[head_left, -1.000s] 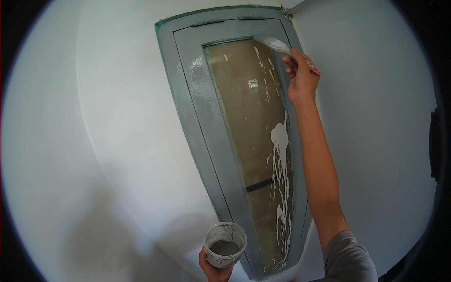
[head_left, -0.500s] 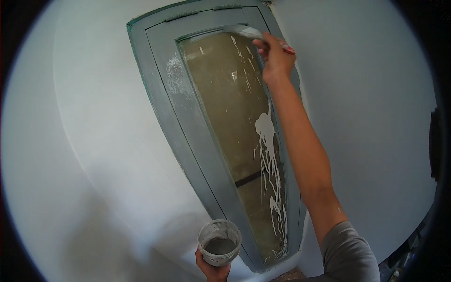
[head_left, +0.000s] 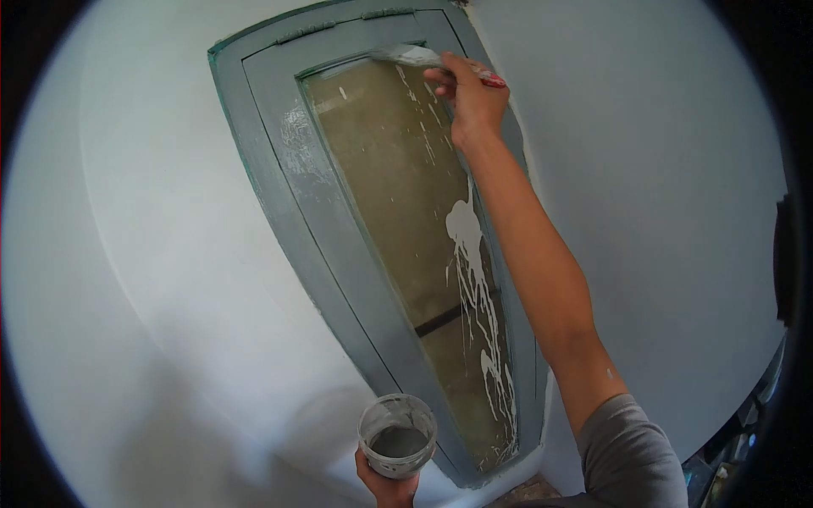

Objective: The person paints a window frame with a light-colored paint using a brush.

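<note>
High on the grey-green window frame (head_left: 339, 254), my right hand (head_left: 476, 95) grips a paintbrush (head_left: 415, 57) with a red-ended handle. Its bristles, coated in pale paint, touch the top inner edge of the frame above the glass. Low in the view, my left hand (head_left: 388, 489) holds a clear plastic tub (head_left: 398, 466) from below, fingers around its side. Grey paint (head_left: 398, 442) lies in the tub, and its inner walls are smeared. The brown-tinted glass pane (head_left: 381, 169) carries a white paint splash (head_left: 463, 224) with long drips running down.
A white wall (head_left: 169, 212) lies left of the frame and another wall (head_left: 660, 212) to its right. Two hinges (head_left: 306, 32) sit along the frame's top. Dark cluttered items (head_left: 728, 457) show at the lower right, and a dark object (head_left: 783, 262) at the right edge.
The window and my right hand with the paintbrush have shifted left in the view, partly as the camera turned. The brush still touches the upper frame edge; the tub stays nearly in place.
</note>
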`<state>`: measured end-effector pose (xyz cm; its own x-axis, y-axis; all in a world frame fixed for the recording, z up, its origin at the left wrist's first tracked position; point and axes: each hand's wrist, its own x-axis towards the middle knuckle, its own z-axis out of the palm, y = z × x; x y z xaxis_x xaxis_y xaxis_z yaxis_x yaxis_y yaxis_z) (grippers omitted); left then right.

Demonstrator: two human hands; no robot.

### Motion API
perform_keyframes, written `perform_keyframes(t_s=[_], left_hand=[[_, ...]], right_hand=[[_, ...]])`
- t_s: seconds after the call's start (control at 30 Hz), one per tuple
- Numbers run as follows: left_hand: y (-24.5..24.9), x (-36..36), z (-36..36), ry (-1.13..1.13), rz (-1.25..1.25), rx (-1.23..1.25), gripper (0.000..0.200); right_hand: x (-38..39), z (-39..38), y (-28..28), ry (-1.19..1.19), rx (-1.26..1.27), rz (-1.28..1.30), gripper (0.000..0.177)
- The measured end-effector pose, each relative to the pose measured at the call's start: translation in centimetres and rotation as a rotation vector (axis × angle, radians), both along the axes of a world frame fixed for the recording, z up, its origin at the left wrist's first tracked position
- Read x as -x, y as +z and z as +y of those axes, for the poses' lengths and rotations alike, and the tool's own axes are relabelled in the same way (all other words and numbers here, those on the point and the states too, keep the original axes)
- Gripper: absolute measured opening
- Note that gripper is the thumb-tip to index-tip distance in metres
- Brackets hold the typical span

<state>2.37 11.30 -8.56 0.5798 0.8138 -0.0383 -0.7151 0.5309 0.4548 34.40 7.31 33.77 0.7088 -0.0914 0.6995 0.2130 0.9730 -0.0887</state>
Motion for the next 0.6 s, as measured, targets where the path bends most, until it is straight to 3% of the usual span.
perform_keyframes(t_s=[0.03,0.13,0.23,0.33,0.43,0.6], left_hand=[[-0.1,0.2,0.1,-0.08,-0.072,-0.058,0.06],[0.5,0.4,-0.3,-0.019,-0.028,-0.043,0.059],[2.4,0.0,-1.8,0.156,0.198,-0.256,0.059],[1.0,0.6,-0.2,-0.032,-0.041,-0.046,0.059],[1.4,0.3,-0.8,0.022,0.061,-0.13,0.059],[0.2,0.6,0.1,-0.022,-0.03,-0.093,0.059]], right_hand=[[-0.4,-0.1,0.0,-0.013,-0.025,0.039,0.019],[-1.4,-1.1,-0.2,-0.093,-0.08,0.117,0.017],[-0.7,-1.9,-0.3,-0.142,-0.1,0.104,0.016],[0.2,-2.3,-0.3,-0.14,-0.063,0.038,0.017],[0.3,-1.8,0.1,-0.13,-0.004,0.03,0.018],[-1.9,-2.2,0.4,-0.174,-0.054,0.137,0.018]])
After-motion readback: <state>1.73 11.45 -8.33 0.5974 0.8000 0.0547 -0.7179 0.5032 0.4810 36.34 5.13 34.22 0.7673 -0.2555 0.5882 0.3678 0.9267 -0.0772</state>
